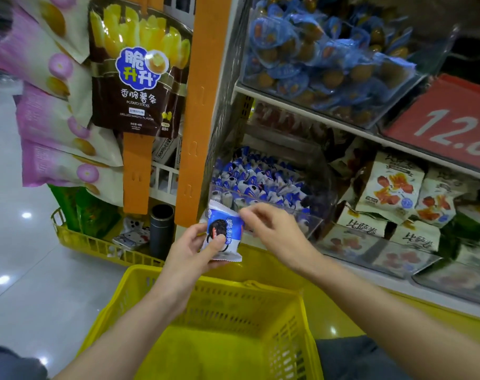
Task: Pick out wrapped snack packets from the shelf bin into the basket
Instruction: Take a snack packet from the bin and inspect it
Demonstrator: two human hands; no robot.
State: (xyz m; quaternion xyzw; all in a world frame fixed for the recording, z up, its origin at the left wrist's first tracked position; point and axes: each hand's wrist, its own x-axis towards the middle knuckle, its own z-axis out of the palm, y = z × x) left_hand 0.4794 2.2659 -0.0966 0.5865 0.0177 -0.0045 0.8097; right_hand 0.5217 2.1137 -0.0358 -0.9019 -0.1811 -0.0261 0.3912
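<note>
Floor tiles (19, 256) shine beside the shelf bin (312, 221); left hand (189, 250) and right hand (271, 229) grip one packet (225, 231) above the basket (233, 305)

packet (224, 234) above basket (260, 294), before bin (310, 220).

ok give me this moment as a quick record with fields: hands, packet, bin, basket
left hand: grips the snack packet, thumb on its front
right hand: fingertips seem to pinch the packet's top corner
snack packet: blue and white, held above the basket, in front of the shelf bin
shelf bin: clear, piled with matching packets
basket: yellow, below the hands, no packet visible inside
step: one packet out of the bin, not yet in the basket
</note>
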